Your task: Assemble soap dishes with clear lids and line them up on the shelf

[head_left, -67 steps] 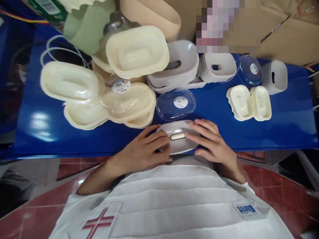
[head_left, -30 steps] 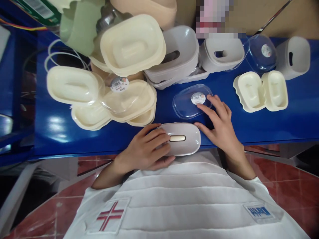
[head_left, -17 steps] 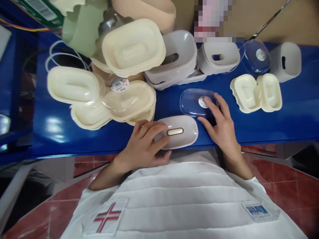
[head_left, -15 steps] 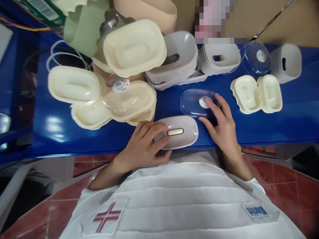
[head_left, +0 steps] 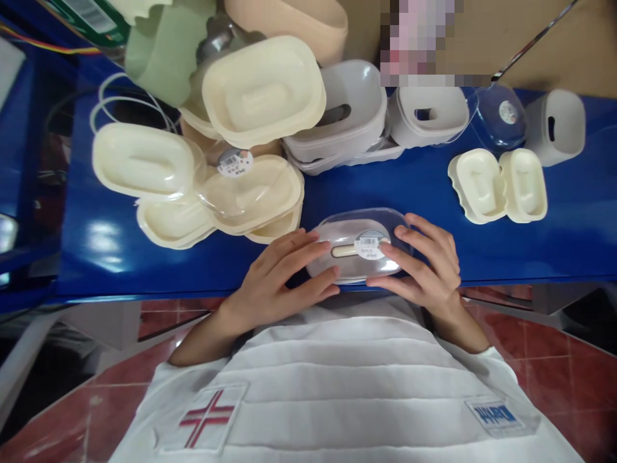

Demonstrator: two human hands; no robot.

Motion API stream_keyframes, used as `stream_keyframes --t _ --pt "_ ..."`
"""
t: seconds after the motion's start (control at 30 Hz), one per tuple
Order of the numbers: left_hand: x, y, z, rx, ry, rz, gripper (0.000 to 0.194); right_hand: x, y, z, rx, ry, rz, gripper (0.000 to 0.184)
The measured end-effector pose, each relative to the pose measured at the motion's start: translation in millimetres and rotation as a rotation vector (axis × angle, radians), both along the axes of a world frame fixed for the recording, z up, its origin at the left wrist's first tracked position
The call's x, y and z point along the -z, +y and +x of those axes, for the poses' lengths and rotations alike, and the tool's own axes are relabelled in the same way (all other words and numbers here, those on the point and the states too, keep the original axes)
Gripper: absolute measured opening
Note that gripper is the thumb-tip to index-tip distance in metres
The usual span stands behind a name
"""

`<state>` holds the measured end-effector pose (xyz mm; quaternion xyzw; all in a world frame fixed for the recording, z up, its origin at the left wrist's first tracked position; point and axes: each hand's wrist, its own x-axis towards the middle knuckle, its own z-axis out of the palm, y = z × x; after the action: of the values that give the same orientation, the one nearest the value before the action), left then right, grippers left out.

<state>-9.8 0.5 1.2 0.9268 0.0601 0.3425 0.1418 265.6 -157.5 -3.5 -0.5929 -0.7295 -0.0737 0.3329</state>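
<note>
A clear plastic lid (head_left: pixel 393 220) with a round barcode label lies over an oval grey plastic tray (head_left: pixel 344 230), which has a cream-filled slot in its middle. My right hand (head_left: pixel 431 263) grips the lid's right end, one fingertip by the label and the thumb at the near edge. On the left end, the fingers of my left hand (head_left: pixel 284 270) curl around the tray and touch the lid's edge. Whether the lid sits fully down on the tray, I cannot tell.
Cream plastic trays (head_left: pixel 142 161) are piled at left on the blue table (head_left: pixel 116 270). Grey containers (head_left: pixel 357 96) stand behind. To the right are two small cream trays (head_left: pixel 525 183), another clear lid (head_left: pixel 499 119) and a grey cup-like holder (head_left: pixel 559 128).
My right hand has brought the clear lid left and toward me, from the table onto the grey tray. The fingers of my left hand have shifted slightly at the tray's left end.
</note>
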Motion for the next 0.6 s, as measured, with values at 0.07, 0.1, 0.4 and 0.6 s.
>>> stream_keyframes --t 0.07,0.1,0.4,0.6 --pt "1.9 -1 -1 0.019 0.011 -0.032 0.044 -0.4 2 -1 -0.016 -0.007 -0.052 0.071" --pt "2.5 -1 -1 0.017 0.013 -0.045 0.045 -0.9 3 -2 -0.024 -0.005 -0.088 0.07" --pt "1.8 1 -1 -0.045 0.046 -0.095 0.045 -6.3 12 -2 -0.11 0.012 -0.246 0.063" --pt "2.5 1 0 -0.037 0.033 -0.087 0.045 -6.4 10 -2 -0.096 -0.001 -0.246 0.061"
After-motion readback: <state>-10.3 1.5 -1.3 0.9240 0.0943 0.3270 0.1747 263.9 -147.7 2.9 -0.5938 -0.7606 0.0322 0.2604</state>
